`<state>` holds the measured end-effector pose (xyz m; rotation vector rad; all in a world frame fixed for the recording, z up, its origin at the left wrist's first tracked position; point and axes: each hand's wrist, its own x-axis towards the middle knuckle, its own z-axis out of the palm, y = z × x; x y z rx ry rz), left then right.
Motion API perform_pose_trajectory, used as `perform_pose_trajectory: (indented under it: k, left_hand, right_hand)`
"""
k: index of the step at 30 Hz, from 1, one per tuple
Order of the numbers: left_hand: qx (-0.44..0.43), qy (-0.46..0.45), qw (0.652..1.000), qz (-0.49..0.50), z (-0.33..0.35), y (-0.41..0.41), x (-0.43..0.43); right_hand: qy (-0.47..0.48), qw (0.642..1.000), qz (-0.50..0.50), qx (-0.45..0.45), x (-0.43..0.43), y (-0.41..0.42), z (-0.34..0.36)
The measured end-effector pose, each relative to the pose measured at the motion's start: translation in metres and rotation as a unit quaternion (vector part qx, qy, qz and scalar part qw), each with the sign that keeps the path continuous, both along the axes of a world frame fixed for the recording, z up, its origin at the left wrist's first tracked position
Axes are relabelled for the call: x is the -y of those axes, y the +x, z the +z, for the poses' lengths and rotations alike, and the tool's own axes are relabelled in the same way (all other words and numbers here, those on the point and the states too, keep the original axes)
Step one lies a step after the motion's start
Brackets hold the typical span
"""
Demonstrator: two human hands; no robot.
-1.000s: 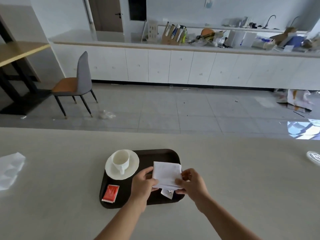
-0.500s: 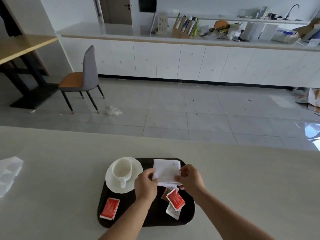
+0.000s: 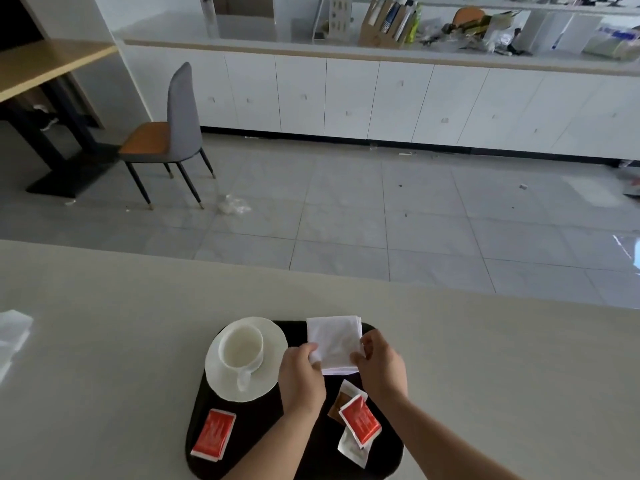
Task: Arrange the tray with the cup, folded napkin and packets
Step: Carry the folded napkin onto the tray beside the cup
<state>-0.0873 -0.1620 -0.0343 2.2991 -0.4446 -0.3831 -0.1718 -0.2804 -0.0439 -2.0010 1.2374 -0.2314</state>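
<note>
A dark tray lies on the pale counter. On its left stands a white cup on a white saucer. A folded white napkin sits over the tray's far right part; my left hand pinches its near left corner and my right hand pinches its right edge. One red packet lies at the tray's near left. Another red packet lies on a small pile with a white and a brown packet at the near right.
A crumpled white sheet lies at the counter's left edge. Beyond the counter are a tiled floor, a grey chair, a wooden table at far left and white cabinets with a cluttered worktop.
The napkin has moved toward the tray's far right part, with both hands still holding it. The packets under it came into sight. The camera tilted down and moved closer.
</note>
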Motion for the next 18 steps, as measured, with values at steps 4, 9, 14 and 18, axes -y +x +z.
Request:
perform_pose_trajectory:
  k: [4, 9, 14, 18]
  left_hand:
    - [0.018, 0.019, 0.999, -0.032, 0.000, -0.003, 0.000]
    - [0.030, 0.048, 0.997, -0.060, -0.002, -0.007, -0.011]
    - [0.039, 0.055, 0.995, -0.068, 0.001, -0.009, -0.018]
    - [0.062, 0.059, 0.994, -0.073, 0.008, -0.017, -0.019]
  right_hand:
    - [-0.022, 1.000, 0.011, -0.015, -0.002, 0.000, -0.004]
    - [-0.007, 0.999, 0.031, -0.033, -0.008, -0.007, -0.005]
    - [0.011, 0.997, 0.061, -0.053, -0.010, -0.011, -0.003]
    - [0.008, 0.997, 0.058, -0.043, -0.009, -0.009, -0.001]
